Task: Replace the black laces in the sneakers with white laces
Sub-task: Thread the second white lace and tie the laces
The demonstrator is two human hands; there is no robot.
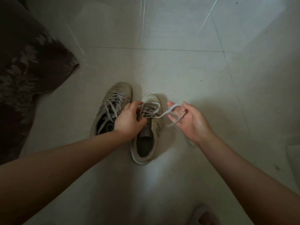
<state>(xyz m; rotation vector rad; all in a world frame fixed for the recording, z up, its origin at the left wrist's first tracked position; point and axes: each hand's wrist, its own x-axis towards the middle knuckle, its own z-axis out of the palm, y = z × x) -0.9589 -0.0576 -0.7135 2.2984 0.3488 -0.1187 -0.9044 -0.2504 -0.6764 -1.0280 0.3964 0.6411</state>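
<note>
Two pale sneakers stand side by side on the tiled floor point(178, 70), toes pointing away. The left hand point(128, 120) grips the tongue and lacing of the right sneaker point(146, 153). The right hand point(190, 118) holds a white lace point(164, 113) looped over its fingers, stretched from that shoe. The left sneaker point(120, 91) is laced loosely. A dark patterned cloth point(24, 62) lies at the floor's left edge.

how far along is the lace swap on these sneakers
Looks done: the left sneaker already carries a pale lace, ends loose. In hand: on the right sneaker the left hand grips the lacing, while the right hand holds the white lace end. Left: finishing that lacing and tying both. No black laces show.
</note>
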